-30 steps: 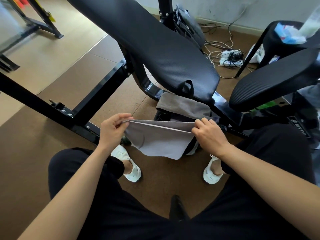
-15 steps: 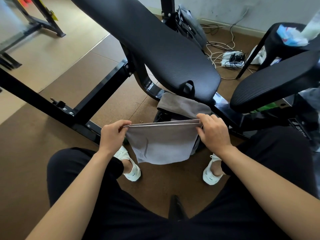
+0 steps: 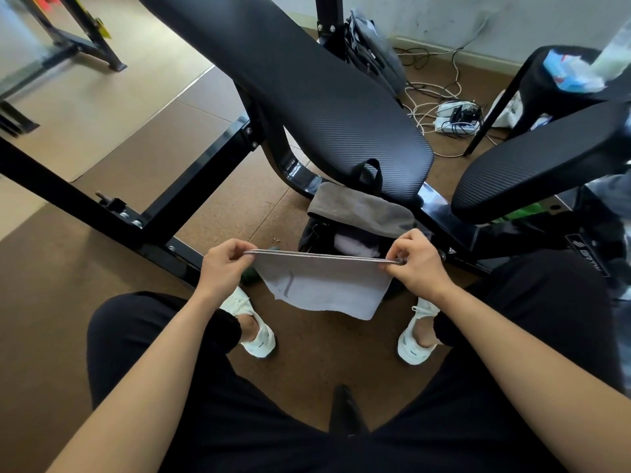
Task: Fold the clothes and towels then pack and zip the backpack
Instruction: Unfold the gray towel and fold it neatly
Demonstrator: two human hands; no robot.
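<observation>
**Position.** The grey towel (image 3: 324, 288) was held in the air above the floor (image 3: 307, 353), between the person's knees. It was folded double, so two edges ran together along the top.

**Grip.** The left hand (image 3: 222, 268) pinched the top left corner and the right hand (image 3: 418, 264) pinched the top right corner. On each hand the fingers (image 3: 235, 249) were curled down against the thumb, with both layers of cloth trapped between them. The top edge was drawn nearly straight between the two hands. The rest hung freely below it.

**Handling (judged).**
- The cloth appeared light, thin and wholly limp. It would hold no shape of its own and would sag wherever it was unsupported.
- It looked neither fragile nor slippery, so a light pinch would suffice.
- The lower edge hung uneven, with its right corner lower than its left. The layers were probably not squarely aligned.

**Where to hold (judged).** The corners and the doubled top edge were the proper places to hold it. A further fold would call for bringing one pinched corner across to the other while the edge was taut.

**Destination.** The backpack (image 3: 317, 237) stood open on the floor just beyond the towel, under the bench pad (image 3: 307, 97). A darker towel (image 3: 358, 208) was draped over its far rim, and pale cloth showed inside.
</observation>
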